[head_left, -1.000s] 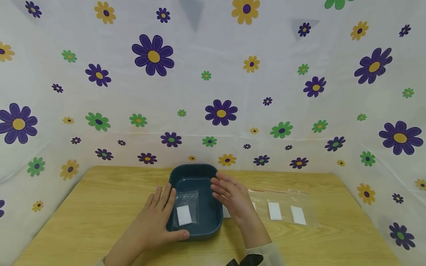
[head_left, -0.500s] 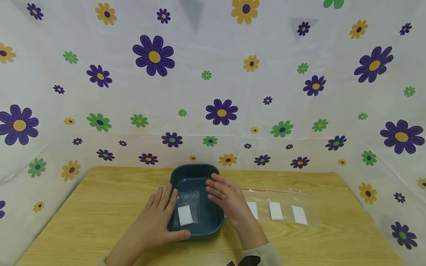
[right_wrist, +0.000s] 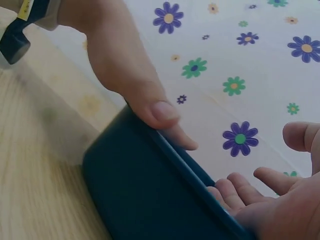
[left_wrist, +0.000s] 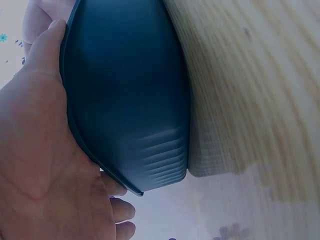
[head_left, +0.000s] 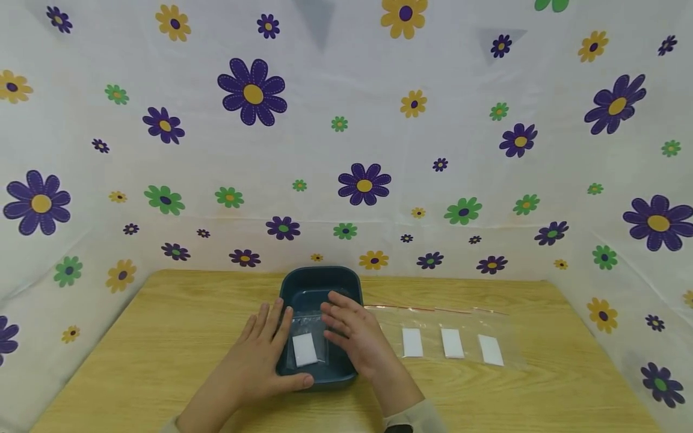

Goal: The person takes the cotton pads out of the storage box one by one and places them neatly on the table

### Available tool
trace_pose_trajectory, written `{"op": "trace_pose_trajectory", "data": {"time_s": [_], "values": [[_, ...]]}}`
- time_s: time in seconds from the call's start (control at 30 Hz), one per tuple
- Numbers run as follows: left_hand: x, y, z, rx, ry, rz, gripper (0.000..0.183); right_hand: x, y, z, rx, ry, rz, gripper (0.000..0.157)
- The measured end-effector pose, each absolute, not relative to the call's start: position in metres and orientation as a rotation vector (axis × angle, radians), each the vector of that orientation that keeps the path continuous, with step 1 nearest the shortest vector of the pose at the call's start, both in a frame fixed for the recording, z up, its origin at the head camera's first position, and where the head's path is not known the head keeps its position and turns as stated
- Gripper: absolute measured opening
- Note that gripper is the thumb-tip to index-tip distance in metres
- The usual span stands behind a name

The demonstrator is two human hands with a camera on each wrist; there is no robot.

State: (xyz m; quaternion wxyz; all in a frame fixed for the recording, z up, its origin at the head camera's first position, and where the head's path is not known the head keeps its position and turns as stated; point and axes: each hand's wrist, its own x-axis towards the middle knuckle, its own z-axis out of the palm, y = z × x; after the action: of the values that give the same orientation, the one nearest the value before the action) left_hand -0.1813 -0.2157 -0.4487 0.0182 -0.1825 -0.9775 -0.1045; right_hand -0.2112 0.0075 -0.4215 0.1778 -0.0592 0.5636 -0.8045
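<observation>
A dark blue plastic bin (head_left: 319,279) stands on the table in the head view. Inside, toward its left, lies a clear zip bag with a white rectangular piece (head_left: 304,350). My left hand (head_left: 257,361) rests along the bin's left rim with fingers stretched forward and the thumb by the near rim; the left wrist view shows the palm (left_wrist: 45,135) against the rim. My right hand (head_left: 357,337) is over the bin's right side, palm toward the left, holding nothing. In the right wrist view its fingertips dip behind the rim (right_wrist: 180,165); whether they touch it I cannot tell.
To the right of the bin, several clear zip bags with red seals lie in a row, with white rectangles inside, such as the middle one (head_left: 452,343) and the far right one (head_left: 490,350). A flower-patterned cloth (head_left: 303,144) surrounds the wooden table (head_left: 189,325).
My right hand has moved left, from the bin's right rim to over its inside, uncovering more of the bags on the table. My left hand and the bin have stayed almost still.
</observation>
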Motion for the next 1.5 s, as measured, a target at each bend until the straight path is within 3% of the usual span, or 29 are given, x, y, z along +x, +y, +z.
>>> {"op": "trace_pose_trajectory", "data": {"time_s": [1.5], "values": [[-0.181, -0.215, -0.451, -0.538, -3.06, -0.37, 0.122, -0.218, -0.014, -0.433, 0.054, 1.624, -2.274, 0.074]]}}
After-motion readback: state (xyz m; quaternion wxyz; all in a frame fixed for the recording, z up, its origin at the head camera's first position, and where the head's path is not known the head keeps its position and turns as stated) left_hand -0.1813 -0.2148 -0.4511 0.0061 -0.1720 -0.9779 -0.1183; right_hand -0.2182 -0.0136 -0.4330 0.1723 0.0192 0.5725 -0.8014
